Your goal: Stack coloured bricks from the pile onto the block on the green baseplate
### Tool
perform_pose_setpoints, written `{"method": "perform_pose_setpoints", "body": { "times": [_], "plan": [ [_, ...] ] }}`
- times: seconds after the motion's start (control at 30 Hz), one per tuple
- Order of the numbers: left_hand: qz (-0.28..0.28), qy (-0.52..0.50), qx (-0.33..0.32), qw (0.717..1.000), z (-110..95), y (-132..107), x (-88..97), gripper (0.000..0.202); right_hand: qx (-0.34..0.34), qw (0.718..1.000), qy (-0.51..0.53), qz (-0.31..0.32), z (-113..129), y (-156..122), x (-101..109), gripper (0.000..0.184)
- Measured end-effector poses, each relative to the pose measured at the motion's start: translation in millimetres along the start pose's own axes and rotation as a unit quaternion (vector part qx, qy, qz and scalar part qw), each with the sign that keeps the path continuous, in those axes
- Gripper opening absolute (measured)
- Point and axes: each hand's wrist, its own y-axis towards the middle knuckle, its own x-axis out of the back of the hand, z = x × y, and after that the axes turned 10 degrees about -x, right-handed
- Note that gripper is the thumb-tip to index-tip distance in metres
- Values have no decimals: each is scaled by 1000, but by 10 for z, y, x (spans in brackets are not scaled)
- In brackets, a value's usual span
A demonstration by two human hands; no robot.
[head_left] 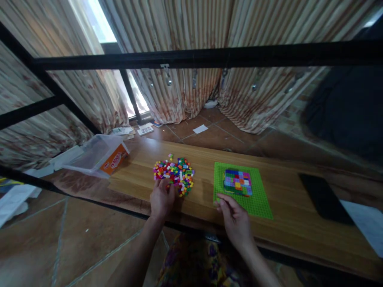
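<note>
In the lower centre of the frame, the left bare hand [162,200] reaches to the near edge of a loose pile of small multicoloured plastic bricks [176,175], its fingers bent down and close together; whether they have hold of a brick cannot be told. Right of centre, the right bare hand [237,220] is at the lower left corner of a square, bright green studded baseplate [261,205], thumb and forefinger nearly meeting; anything between the tips is too small to make out. On the baseplate sits a low, blocky build of many-coloured bricks [237,182], just beyond that hand. All this lies on a long wood-grain tabletop [206,157]. At middle left stands a clear plastic box with an orange label [89,155]; at right lies a flat black rectangular object [324,198], with a white paper sheet [363,223] beside it
</note>
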Motion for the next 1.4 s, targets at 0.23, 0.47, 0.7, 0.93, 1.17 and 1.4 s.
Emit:
{"method": "perform_pose_setpoints", "body": {
  "times": [0.23,0.47,0.7,0.93,1.17,1.4],
  "plan": [
    [29,-197,-77,977,-432,-101,-204,20,-13,997,10,-70,-44,66,407,35],
    [121,-276,-98,948,-1034,-173,-407,18,-22,994,-2,-107,-60,149,646,35],
    [151,-302,-103,936,-1253,-107,-574,17,-25,992,-12,-126,-81,223,771,36],
    [164,-304,-109,932,-1299,-91,-656,16,45,986,-120,-102,108,419,770,29],
    [169,-311,-104,929,-1255,-89,-667,18,111,977,-169,-75,262,665,621,27],
    [179,-371,-86,907,-1321,-111,-565,20,-39,995,87,-35,162,639,504,32]
  ]
}}
